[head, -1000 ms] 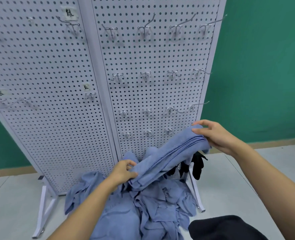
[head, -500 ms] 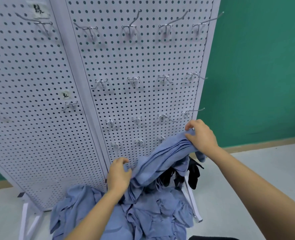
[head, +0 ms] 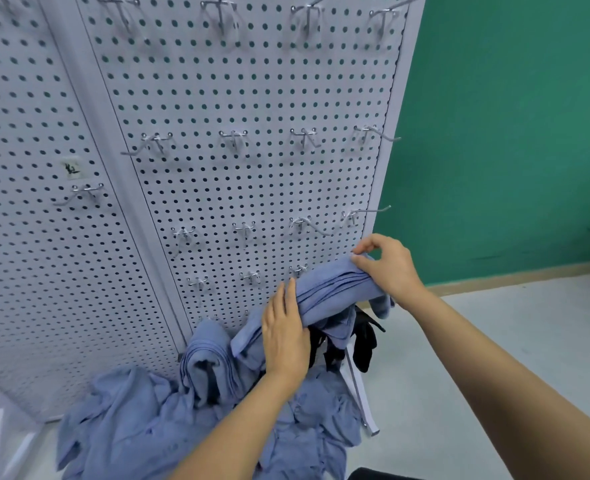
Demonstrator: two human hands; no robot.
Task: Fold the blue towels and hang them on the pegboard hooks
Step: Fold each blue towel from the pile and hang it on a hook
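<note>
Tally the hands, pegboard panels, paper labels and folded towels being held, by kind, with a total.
Hands: 2, the left hand and the right hand.
Pegboard panels: 2, the left pegboard panel and the right pegboard panel.
Paper labels: 1, the paper label.
Held towels: 1, the folded blue towel.
Total: 6.
The blue heap is too tangled to count.

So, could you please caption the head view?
Left hand presses and right hand pinches a folded blue towel before the pegboard, above a towel pile.

Probably a training or lab room, white pegboard (head: 252,98), hooks (head: 233,138), green wall (head: 511,133)
</note>
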